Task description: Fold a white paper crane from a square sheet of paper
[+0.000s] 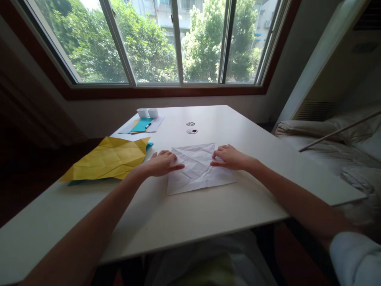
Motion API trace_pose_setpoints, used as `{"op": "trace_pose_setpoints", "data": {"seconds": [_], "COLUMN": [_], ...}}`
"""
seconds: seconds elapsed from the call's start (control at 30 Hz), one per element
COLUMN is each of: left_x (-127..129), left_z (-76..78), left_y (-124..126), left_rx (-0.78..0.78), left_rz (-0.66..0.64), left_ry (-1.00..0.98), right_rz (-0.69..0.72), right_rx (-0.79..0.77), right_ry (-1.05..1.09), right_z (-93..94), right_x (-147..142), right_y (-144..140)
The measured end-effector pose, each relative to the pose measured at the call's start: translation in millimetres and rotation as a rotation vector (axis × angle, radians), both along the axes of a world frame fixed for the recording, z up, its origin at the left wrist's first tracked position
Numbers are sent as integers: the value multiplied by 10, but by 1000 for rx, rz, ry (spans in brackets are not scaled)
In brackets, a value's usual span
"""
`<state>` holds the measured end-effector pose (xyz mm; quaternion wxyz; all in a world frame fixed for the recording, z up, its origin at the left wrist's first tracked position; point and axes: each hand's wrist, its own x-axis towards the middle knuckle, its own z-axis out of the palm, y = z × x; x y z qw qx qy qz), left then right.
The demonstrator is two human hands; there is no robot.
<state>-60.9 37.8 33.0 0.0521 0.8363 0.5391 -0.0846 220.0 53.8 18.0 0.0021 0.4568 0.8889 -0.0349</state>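
A creased white sheet of paper (195, 169) lies on the white table in front of me, crossed by fold lines. My left hand (163, 162) rests at its left edge, thumb stretched inward over the paper and fingers apart. At the opposite edge, my right hand (228, 157) touches the paper with its fingers slightly bent and its thumb apart from them. Neither hand visibly pinches the sheet. To the left of my left hand sits a large creased yellow paper (110, 159), with a teal paper (149, 145) partly hidden under it.
Farther back on the table (208, 115) are two small white containers (148, 113), a teal sheet (142, 124) on other papers, and a dark pen (149, 124). Two round discs (192, 131) lie near the middle. A pale sofa (315, 139) stands to the right.
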Motion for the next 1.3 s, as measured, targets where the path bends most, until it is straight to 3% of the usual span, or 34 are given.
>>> {"op": "trace_pose_setpoints", "data": {"seconds": [0.13, 0.27, 0.43, 0.63, 1.03, 1.3], "left_x": [166, 318, 345, 285, 108, 12], "left_z": [-38, -149, -297, -400, -314, -289], "left_y": [-28, -62, 4, 83, 138, 169], "left_rx": [271, 387, 255, 5, -67, -64], "left_rz": [5, -93, -242, -125, 66, 111], "left_ry": [59, 73, -78, -109, -24, 16], "right_rz": [44, 90, 251, 119, -61, -60], "right_rx": [245, 290, 114, -143, -234, -203], "right_ry": [-56, 3, 115, 95, 31, 26], "right_z": [-29, -99, -253, -326, -273, -288], "right_x": [-202, -338, -341, -229, -21, 41], "right_y": [-76, -140, -39, 112, 154, 178]}}
